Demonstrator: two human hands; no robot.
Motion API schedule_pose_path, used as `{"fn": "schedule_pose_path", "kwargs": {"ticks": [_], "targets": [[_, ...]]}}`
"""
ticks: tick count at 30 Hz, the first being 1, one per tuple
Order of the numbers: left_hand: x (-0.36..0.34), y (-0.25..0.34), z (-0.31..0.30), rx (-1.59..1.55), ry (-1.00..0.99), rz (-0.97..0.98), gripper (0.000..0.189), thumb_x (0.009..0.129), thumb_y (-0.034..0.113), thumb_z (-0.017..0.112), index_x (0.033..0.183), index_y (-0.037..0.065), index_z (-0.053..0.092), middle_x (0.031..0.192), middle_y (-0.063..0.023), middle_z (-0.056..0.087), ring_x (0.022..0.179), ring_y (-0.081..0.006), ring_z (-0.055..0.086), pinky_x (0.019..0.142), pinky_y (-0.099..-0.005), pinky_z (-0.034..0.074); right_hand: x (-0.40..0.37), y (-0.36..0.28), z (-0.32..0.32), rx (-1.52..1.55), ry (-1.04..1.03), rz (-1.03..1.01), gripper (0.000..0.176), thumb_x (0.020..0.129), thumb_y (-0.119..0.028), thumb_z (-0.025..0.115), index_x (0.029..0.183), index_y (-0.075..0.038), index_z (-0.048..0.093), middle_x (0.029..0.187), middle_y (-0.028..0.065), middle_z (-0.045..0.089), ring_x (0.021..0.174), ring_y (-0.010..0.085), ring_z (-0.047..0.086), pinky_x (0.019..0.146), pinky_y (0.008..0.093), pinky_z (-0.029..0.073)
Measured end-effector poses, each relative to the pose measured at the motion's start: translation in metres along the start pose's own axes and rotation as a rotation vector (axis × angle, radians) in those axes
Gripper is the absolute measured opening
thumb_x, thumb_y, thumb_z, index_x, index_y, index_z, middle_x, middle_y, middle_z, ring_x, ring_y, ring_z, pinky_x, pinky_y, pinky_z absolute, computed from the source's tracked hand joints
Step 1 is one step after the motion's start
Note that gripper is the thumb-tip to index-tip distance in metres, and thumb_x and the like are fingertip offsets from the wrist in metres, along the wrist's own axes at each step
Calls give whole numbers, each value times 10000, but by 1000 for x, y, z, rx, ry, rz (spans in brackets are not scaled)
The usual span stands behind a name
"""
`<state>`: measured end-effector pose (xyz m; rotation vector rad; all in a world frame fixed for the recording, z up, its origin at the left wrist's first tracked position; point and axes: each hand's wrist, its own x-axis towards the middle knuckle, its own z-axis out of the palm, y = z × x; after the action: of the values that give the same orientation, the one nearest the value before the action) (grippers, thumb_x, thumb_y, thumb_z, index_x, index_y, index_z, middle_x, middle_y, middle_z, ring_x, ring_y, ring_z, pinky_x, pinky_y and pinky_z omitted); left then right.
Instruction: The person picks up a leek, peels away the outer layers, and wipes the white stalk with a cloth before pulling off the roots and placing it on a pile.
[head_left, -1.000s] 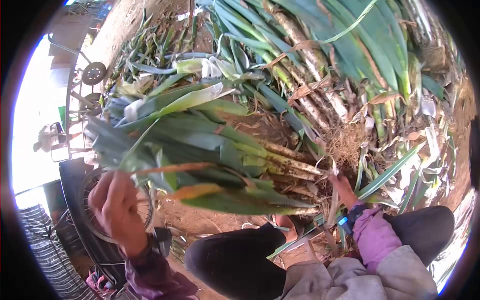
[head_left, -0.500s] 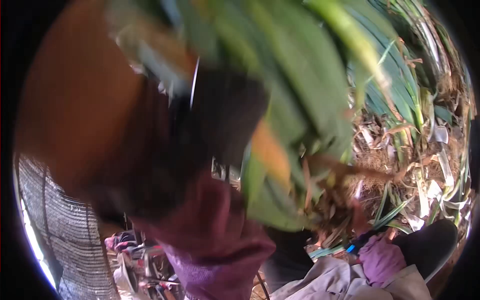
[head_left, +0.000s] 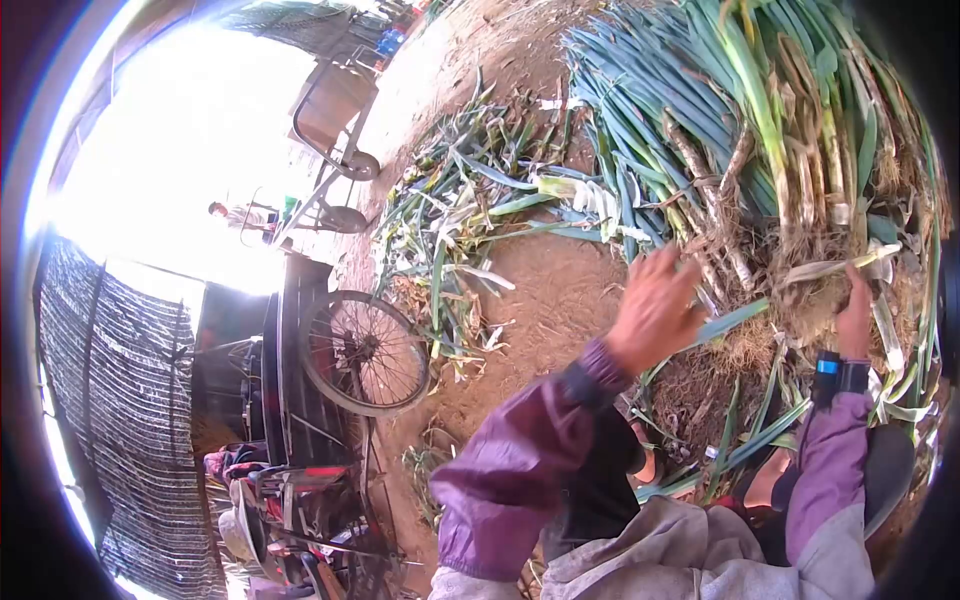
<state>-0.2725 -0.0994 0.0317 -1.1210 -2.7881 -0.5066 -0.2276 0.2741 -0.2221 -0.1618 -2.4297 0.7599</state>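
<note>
My left hand [head_left: 658, 312] is raised beside the root ends of a large heap of green onions [head_left: 640, 110], its fingers apart and holding nothing. Farther right, my right hand [head_left: 854, 318] is at the front of the heap. Its fingers close at a pale, yellowed onion stalk [head_left: 840, 264], which slants across the roots; part of the grip is hidden. A bundle of thicker green onions [head_left: 775, 130] lies on the heap, with brown, dry outer leaves and tangled roots toward me.
Loose leaves and trimmings [head_left: 450, 215] litter the dirt floor [head_left: 550, 275]. To the left are a cart with a spoked wheel [head_left: 366, 352], a wheelbarrow [head_left: 335, 140] and dark mesh netting [head_left: 115, 400]. A distant person [head_left: 240, 214] is in the bright opening.
Green leaves that filled the view near my raised left arm are gone from there. My left hand has moved right and down, and is open. My right hand has reached forward to the heap.
</note>
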Motion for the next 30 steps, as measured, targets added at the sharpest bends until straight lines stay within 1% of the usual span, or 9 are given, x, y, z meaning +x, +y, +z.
{"fn": "schedule_pose_path", "kwargs": {"ticks": [3,6,10,17,22,25,26,27,30], "targets": [[-111,-48,14,-12,113,-158,483,802,219,678,1216,32,514,1135,-186,536,1072,-373,515,915,-471,426,9,-3,5,-246,-90,83,429,877,-135,537,1294,-73,457,1190,162,534,1119,300,520,939,391,435],[-115,-30,-36,-174,-199,-802,393,847,140,686,1207,37,566,1129,-133,600,909,-224,556,822,-353,486,20,-45,-11,-340,-119,250,399,857,-156,555,1232,-56,463,1126,176,545,1057,302,539,879,400,450],[-118,-58,-8,-714,162,-744,408,753,17,660,1153,30,581,1118,-144,593,978,-280,592,829,-368,465,19,-78,-22,-492,-6,391,370,830,-183,579,1150,-34,470,1040,194,559,974,305,564,798,412,468],[-111,-37,-11,-353,133,-408,429,775,57,656,1182,32,525,1120,-144,585,987,-290,574,874,-389,410,24,-111,-33,-627,89,270,353,782,-230,621,1007,4,484,890,225,584,828,310,608,658,433,501],[-111,-39,1,-862,236,-435,508,782,-26,579,1278,42,493,1229,-114,512,1053,-236,557,803,-348,484,65,-131,-7,-400,-411,421,317,797,-243,604,1013,-23,530,806,178,603,874,345,602,704,461,496],[-106,-35,24,-911,333,-426,437,758,37,613,1183,35,508,1114,-144,517,947,-277,550,726,-378,476,49,-31,71,-520,-143,-327,253,744,-296,658,646,-63,668,658,157,557,673,310,577,545,466,424],[-103,-36,33,-685,366,-385,410,739,74,645,1126,33,517,1041,-163,533,891,-310,547,707,-408,458,77,-73,54,-217,-501,549,277,779,-306,641,701,-45,687,728,188,585,749,305,576,616,470,417],[-100,-36,39,-474,381,-341,390,719,112,678,1070,32,526,969,-182,550,835,-342,544,688,-439,441,80,-73,53,-72,-527,584,320,835,-313,603,779,-3,663,822,218,613,814,326,573,681,470,406],[-79,-22,14,-197,94,-431,420,761,141,672,1119,-7,511,953,-195,570,845,-389,556,737,-470,436,24,4,91,-562,-70,-269,415,869,-289,569,1117,41,530,1063,263,569,1003,386,532,858,476,413]]}}
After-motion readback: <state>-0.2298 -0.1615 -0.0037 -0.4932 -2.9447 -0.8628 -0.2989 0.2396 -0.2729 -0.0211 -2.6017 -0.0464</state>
